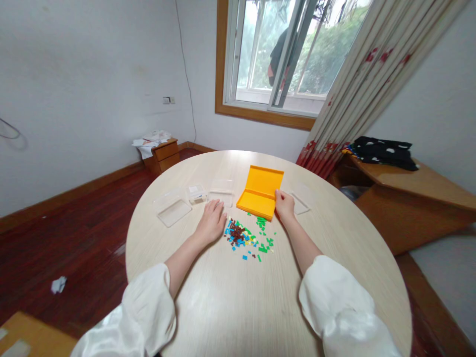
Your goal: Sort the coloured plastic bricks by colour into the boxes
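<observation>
An opened yellow plastic box (260, 191) stands on the round table, its lid tilted up at the back. My right hand (284, 206) has its fingers closed on the box's right edge. My left hand (212, 220) rests on the table with fingers stretched out, just left of a pile of small building bricks (237, 233). Brown, blue, green and pale yellow pieces make up the pile. Green bricks (262, 223) lie scattered in front of the yellow box. Nothing shows in my left hand.
Clear plastic boxes stand around: an opened one (174, 213) at left, a smaller one (196, 193), one behind my left hand (220, 197), and one at right (300, 202). They rest on the pale round table (223, 307). A wooden cabinet (424, 198) stands beyond the right edge.
</observation>
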Demonstrator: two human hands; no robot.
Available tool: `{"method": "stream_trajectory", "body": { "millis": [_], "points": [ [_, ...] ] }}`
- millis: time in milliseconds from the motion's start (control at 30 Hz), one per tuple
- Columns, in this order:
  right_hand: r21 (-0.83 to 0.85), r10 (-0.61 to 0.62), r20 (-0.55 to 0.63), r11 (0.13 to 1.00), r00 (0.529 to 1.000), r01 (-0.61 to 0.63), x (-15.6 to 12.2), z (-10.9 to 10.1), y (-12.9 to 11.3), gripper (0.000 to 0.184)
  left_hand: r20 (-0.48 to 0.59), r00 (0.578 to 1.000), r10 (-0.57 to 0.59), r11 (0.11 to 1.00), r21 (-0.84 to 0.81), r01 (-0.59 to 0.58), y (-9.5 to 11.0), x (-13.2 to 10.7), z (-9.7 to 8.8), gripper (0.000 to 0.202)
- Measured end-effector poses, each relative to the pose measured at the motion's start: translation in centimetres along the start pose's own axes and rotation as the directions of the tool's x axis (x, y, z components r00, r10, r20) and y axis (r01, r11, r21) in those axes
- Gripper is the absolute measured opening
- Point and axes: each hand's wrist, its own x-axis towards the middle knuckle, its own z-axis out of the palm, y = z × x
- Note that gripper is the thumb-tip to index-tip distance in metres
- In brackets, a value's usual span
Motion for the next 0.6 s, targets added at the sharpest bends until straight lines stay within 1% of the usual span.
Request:
{"method": "stream_trajectory", "body": {
  "millis": [200, 300, 400, 433, 533, 600],
  "points": [
    [0.029, 0.099, 0.013, 0.995, 0.995, -0.099, 1.6, 1.1, 0.8, 0.062, 0.022, 1.0, -0.018, 1.0, 0.006, 0.018, 0.3, 0.1, -0.3, 0.041],
    [0.065, 0.14, 0.029, 0.988, 0.99, -0.141, 2.1, 1.6, 1.1, 0.053, 0.023, 0.999, -0.026, 1.0, 0.002, 0.026, 0.4, 0.1, -0.4, 0.041],
    [0.11, 0.137, 0.076, 0.983, 0.988, -0.145, 2.3, 1.9, 1.2, 0.036, 0.033, 0.999, -0.031, 1.0, -0.002, 0.031, 0.4, 0.2, -0.4, 0.042],
    [0.122, 0.132, 0.097, 0.982, 0.987, -0.143, 2.3, 1.9, 1.3, 0.033, 0.038, 0.999, -0.032, 0.999, -0.003, 0.032, 0.4, 0.1, -0.4, 0.042],
    [0.144, 0.121, 0.136, 0.979, 0.983, -0.141, 2.1, 1.8, 1.3, 0.034, 0.037, 0.999, -0.031, 0.999, -0.006, 0.031, 0.3, 0.1, -0.3, 0.042],
    [0.151, 0.121, 0.135, 0.978, 0.983, -0.141, 2.1, 1.8, 1.3, 0.032, 0.033, 0.999, -0.03, 1.0, -0.007, 0.031, 0.3, 0.1, -0.3, 0.042]
  ]
}}
